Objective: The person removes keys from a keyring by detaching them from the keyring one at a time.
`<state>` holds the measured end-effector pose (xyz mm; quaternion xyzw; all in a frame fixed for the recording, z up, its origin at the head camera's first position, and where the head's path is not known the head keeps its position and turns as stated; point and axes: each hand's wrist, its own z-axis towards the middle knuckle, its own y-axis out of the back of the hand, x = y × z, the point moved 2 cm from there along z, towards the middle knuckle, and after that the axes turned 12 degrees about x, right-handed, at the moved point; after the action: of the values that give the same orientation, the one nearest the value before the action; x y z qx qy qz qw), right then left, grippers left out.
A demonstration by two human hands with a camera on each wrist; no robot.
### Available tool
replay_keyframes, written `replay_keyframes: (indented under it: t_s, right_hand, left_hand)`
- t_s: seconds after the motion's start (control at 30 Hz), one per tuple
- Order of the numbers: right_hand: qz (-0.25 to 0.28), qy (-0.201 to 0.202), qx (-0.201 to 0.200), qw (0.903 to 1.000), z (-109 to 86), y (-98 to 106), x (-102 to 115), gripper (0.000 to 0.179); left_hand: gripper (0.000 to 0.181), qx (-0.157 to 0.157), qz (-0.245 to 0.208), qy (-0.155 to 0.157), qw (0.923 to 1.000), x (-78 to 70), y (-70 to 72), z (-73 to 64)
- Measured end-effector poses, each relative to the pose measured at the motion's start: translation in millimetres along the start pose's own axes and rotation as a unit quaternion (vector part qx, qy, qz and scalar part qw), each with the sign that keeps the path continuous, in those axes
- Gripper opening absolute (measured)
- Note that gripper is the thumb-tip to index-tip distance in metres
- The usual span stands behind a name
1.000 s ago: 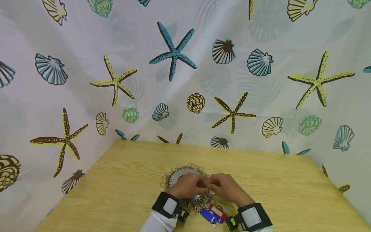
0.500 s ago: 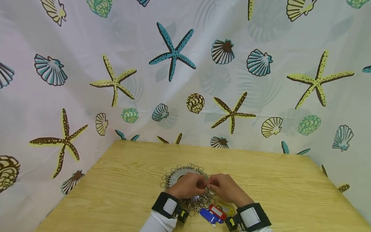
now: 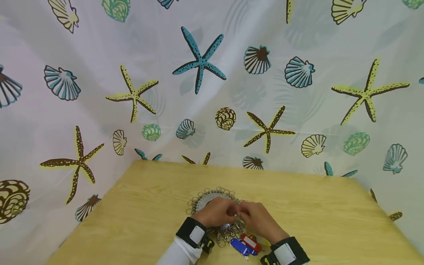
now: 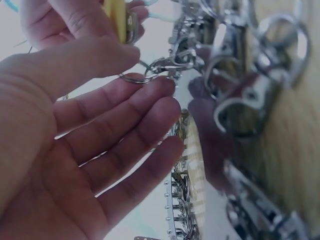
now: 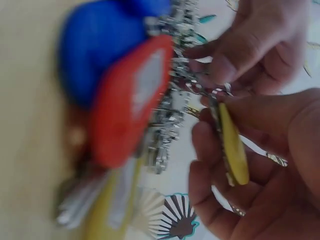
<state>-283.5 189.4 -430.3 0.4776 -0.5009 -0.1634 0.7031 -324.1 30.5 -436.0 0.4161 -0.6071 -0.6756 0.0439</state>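
Note:
Above a round metal rack (image 3: pixel 201 202) fringed with rings and small clasps, my two hands meet. Between thumb and forefinger, my left hand (image 3: pixel 216 212) pinches a metal key ring (image 4: pixel 134 79) that links to a clasp on the rack; its other fingers stay loosely extended. My right hand (image 3: pixel 260 221) holds a yellow key tag (image 5: pixel 234 147) between thumb and fingers, right beside that ring. Whether the tag is threaded on the ring is hidden by the fingertips. Blue key tags (image 3: pixel 239 246) and a red key tag (image 3: pixel 251 243) hang or lie at the rack's near side.
Another yellow tag (image 3: pixel 263 241) lies partly behind the right wrist, and some keys (image 5: pixel 82 202) show near it. The wooden table (image 3: pixel 149 206) reaches back to a white curtain (image 3: pixel 159 140) printed with starfish and shells.
Both hands keep nearly the same place and hold. The right hand and wrist have turned slightly, and the head view has shifted a little.

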Motion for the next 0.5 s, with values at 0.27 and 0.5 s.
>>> replay_keyframes:
  t_s: [0.27, 0.5]
  right_hand:
    - [-0.049, 0.023, -0.068, 0.9962, -2.9, -3.8, 1.3, 0.005]
    - [-0.062, 0.019, -0.083, 0.9944, -5.2, -1.8, 2.6, 0.005]
  left_hand:
    - [0.014, -0.008, -0.004, -0.012, 0.9999, 0.3, 1.8, -0.5]
    - [0.016, -0.024, 0.008, -0.028, 0.9993, -3.9, 2.8, -3.3]
